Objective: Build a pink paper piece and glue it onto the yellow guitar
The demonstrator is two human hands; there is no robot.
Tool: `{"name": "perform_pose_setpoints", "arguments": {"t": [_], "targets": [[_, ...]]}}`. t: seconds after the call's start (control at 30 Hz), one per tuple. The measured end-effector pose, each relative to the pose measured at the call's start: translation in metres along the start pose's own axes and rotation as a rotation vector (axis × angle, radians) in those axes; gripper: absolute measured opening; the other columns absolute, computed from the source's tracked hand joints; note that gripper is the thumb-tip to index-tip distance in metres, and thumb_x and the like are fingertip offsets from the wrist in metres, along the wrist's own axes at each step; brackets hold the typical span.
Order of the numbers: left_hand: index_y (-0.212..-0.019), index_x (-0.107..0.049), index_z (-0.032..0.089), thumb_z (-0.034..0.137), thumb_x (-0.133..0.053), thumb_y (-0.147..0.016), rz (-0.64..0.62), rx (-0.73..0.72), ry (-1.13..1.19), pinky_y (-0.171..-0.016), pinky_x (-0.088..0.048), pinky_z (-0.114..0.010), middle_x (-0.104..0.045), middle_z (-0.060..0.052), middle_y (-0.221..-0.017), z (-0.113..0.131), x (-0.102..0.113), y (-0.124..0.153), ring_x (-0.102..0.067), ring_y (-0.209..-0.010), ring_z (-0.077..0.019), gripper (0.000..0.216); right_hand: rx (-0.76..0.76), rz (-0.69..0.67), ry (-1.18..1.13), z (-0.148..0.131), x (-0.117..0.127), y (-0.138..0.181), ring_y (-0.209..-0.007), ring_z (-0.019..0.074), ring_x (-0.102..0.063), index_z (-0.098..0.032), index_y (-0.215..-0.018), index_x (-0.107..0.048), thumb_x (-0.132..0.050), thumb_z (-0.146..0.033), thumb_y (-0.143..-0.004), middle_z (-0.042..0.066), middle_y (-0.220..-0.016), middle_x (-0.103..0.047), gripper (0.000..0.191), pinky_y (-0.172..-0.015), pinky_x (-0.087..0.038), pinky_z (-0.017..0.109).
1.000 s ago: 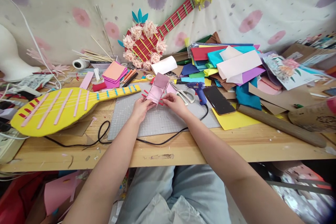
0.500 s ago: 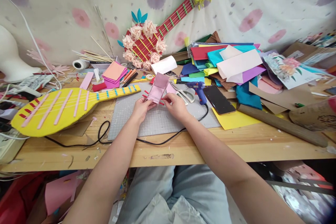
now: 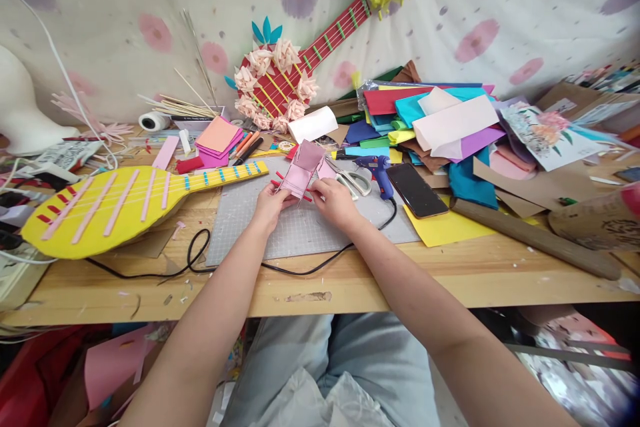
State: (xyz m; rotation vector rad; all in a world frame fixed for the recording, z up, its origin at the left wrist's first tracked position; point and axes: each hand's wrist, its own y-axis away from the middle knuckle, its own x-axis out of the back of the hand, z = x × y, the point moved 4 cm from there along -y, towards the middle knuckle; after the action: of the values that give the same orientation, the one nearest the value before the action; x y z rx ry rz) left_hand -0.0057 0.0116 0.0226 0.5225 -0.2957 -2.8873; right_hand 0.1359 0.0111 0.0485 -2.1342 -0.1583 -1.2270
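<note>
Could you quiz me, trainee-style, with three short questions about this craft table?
1. True or false: both hands hold the pink folded piece over the grey cutting mat.
2. What lies just right of the blue glue gun? A) scissors B) black phone C) tape roll
3. Fill in: the big paper guitar lying flat by the left hand is ____.

Key:
1. True; the right hand grips it too.
2. B, the black phone.
3. Yellow.
</note>
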Motion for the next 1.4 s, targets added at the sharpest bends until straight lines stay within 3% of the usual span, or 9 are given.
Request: {"name": "perform_pose_setpoints", "arguments": {"t": [0.4,0.87,1.0,1.23,1.4], "targets": [[-0.072,-0.05,0.014,0.013,-0.056,-0.066,0.019,-0.006,-0.019,-0.063,-0.053,-0.029,-0.06,0.0,-0.062,0.002,0.0,0.0,-0.059,-0.057,-0.0108,0.009,0.035,-0.048,0.071,-0.006,0.002,0.001,-0.076,0.0186,-0.052,-0.017,-0.084,-0.06,-0.042,-0.016,-0.083,0.008,-0.079,-0.06,0.018,-0.068,-0.035,0.028],[-0.068,-0.048,0.013,0.007,-0.053,-0.069,0.077,-0.04,0.0,-0.073,-0.053,-0.035,-0.058,0.001,-0.063,0.001,0.001,-0.002,-0.058,-0.059,-0.009,0.008,0.032,-0.052,0.081,-0.006,0.001,0.001,-0.079,0.0183,-0.054,-0.018,-0.084,-0.059,-0.045,-0.018,-0.082,0.007,-0.081,-0.061,0.014,-0.069,-0.036,0.028],[-0.068,-0.048,0.013,0.007,-0.053,-0.069,0.082,-0.048,0.001,-0.072,-0.053,-0.033,-0.057,0.002,-0.062,0.001,0.001,-0.001,-0.057,-0.058,-0.008,0.008,-0.104,-0.02,-0.061,-0.005,0.0,0.003,-0.076,0.0173,-0.057,-0.02,-0.09,-0.057,-0.052,-0.026,-0.077,0.004,-0.082,-0.064,0.015,-0.067,-0.039,0.028],[-0.068,-0.046,0.014,0.008,-0.059,-0.066,0.057,-0.066,-0.002,-0.076,-0.053,-0.035,-0.058,0.002,-0.065,0.0,-0.001,-0.001,-0.059,-0.063,-0.0092,0.014,-0.57,-0.033,-0.52,0.014,-0.024,0.002,-0.069,0.0158,-0.062,-0.02,-0.091,-0.05,-0.059,-0.037,-0.069,0.002,-0.077,-0.066,0.029,-0.062,-0.044,0.028],[-0.069,-0.047,0.014,0.008,-0.059,-0.065,0.034,-0.074,-0.006,-0.076,-0.052,-0.036,-0.058,0.002,-0.065,-0.002,-0.001,-0.002,-0.06,-0.061,-0.0098,0.014,-0.669,0.004,-0.686,0.02,-0.035,-0.002,-0.067,0.0155,-0.062,-0.02,-0.085,-0.047,-0.059,-0.029,-0.066,0.001,-0.075,-0.065,0.025,-0.063,-0.045,0.03]]}}
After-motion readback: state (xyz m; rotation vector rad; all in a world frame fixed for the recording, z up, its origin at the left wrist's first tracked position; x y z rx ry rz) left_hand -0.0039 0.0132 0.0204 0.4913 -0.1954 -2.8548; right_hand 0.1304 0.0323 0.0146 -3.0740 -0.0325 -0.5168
